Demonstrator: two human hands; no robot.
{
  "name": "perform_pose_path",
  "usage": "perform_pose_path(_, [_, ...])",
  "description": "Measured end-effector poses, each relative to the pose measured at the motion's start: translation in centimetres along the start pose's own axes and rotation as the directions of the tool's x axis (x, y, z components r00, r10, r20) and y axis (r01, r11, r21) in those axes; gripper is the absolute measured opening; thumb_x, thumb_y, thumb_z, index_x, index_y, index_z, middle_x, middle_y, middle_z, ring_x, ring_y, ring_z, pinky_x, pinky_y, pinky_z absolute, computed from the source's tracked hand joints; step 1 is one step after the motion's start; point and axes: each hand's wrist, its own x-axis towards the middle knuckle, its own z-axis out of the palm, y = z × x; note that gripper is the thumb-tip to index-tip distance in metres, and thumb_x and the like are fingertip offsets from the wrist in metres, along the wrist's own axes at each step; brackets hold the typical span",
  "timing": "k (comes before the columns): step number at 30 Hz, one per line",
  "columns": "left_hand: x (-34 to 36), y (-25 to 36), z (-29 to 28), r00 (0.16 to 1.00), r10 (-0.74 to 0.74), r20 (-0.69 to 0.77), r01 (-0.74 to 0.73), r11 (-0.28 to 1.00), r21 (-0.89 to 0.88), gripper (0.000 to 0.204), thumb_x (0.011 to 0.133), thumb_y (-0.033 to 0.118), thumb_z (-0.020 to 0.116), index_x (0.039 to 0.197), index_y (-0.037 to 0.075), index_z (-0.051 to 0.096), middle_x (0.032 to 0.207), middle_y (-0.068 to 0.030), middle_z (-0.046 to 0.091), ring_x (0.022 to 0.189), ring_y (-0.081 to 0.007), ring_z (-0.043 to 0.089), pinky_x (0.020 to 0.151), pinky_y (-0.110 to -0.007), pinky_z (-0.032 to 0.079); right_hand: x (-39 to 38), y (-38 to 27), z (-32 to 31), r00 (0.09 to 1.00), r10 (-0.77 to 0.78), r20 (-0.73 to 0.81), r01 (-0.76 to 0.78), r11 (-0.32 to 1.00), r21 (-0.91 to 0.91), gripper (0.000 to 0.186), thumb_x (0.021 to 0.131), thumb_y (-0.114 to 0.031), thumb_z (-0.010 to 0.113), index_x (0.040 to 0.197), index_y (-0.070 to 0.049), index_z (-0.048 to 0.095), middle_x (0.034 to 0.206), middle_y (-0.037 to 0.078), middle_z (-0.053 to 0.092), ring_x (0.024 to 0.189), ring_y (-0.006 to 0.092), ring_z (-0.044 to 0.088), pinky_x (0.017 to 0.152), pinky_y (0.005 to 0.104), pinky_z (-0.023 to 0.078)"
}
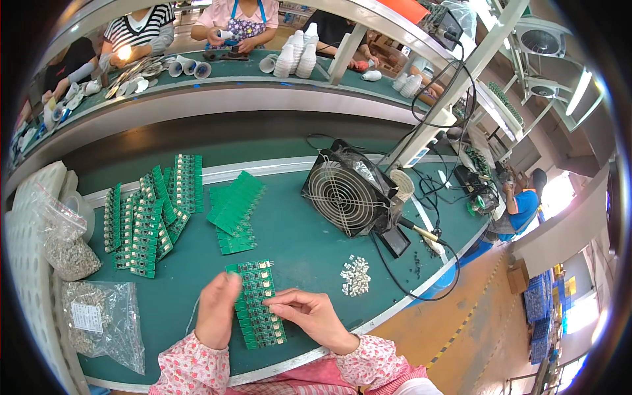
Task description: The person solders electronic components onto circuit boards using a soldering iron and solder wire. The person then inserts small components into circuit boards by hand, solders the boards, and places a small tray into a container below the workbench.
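A green circuit board panel (258, 303), made of several joined strips with small parts on them, lies on the green bench in front of me. My left hand (218, 308) is at its upper left edge, smeared by motion, so its fingers cannot be read. My right hand (315, 318) reaches over the panel's right side with thumb and forefinger pinched together at the board. Whatever lies between those fingertips is too small to make out. To the right is a loose pile of small white connectors (356, 276).
Populated board panels (146, 224) are heaped at left, beside stacked green panels (237, 204). Bags of small parts (104, 322) lie along the left edge. A black fan (345, 191) stands beyond, near a soldering iron (418, 228) with its cable. Other people work across the bench.
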Motion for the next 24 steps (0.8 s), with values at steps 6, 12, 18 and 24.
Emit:
perform_pose_path(6, [0.0, -0.4, 0.4, 1.0, -0.015, 0.013, 0.015, 1.0, -0.006, 0.021, 0.089, 0.008, 0.061, 0.109, 0.001, 0.058, 0.1, -0.0034, 0.063, 0.087, -0.0091, 0.059, 0.076, -0.025, 0.049, 0.3, -0.8, 0.1, 0.987, -0.102, -0.126, 0.101, 0.995, -0.02, 0.016, 0.085, 0.001, 0.062, 0.1, 0.001, 0.068, 0.11, 0.013, 0.06, 0.101, 0.0155, 0.057, 0.088, 0.0268, 0.048])
perform_pose_path(12, [0.0, -0.1, 0.8, 0.997, 0.0, 0.071, -0.003, 0.999, 0.039, 0.023, 0.09, 0.008, 0.059, 0.112, 0.002, 0.055, 0.1, -0.0035, 0.062, 0.088, -0.0094, 0.059, 0.076, -0.025, 0.049, 1.7, -1.1, -1.1, 0.98, -0.106, -0.166, 0.121, 0.989, 0.083, 0.008, 0.083, 0.001, 0.065, 0.091, 0.002, 0.067, 0.105, 0.012, 0.062, 0.098, 0.0167, 0.059, 0.09, 0.0276, 0.047])
perform_pose_path(18, [-0.4, -0.5, 0.8, 0.997, 0.037, 0.06, -0.045, 0.99, 0.135, 0.023, 0.089, 0.006, 0.059, 0.111, 0.001, 0.055, 0.101, -0.0038, 0.062, 0.089, -0.0089, 0.058, 0.078, -0.025, 0.048, 2.4, -0.9, -0.6, 0.991, 0.046, -0.129, -0.004, 0.951, 0.308, 0.009, 0.085, -0.008, 0.066, 0.089, 0.0, 0.064, 0.101, 0.009, 0.063, 0.091, 0.0124, 0.06, 0.081, 0.0258, 0.05])
perform_pose_path(24, [-0.7, -0.7, 1.1, 0.992, 0.114, 0.055, -0.124, 0.962, 0.245, 0.02, 0.089, 0.006, 0.06, 0.107, -0.001, 0.057, 0.097, -0.0036, 0.064, 0.083, -0.0064, 0.059, 0.072, -0.023, 0.049, 2.7, -0.6, -0.5, 0.987, 0.098, -0.124, -0.056, 0.95, 0.306, 0.013, 0.086, -0.012, 0.066, 0.09, -0.001, 0.062, 0.096, 0.006, 0.064, 0.085, 0.0108, 0.061, 0.076, 0.0255, 0.051])
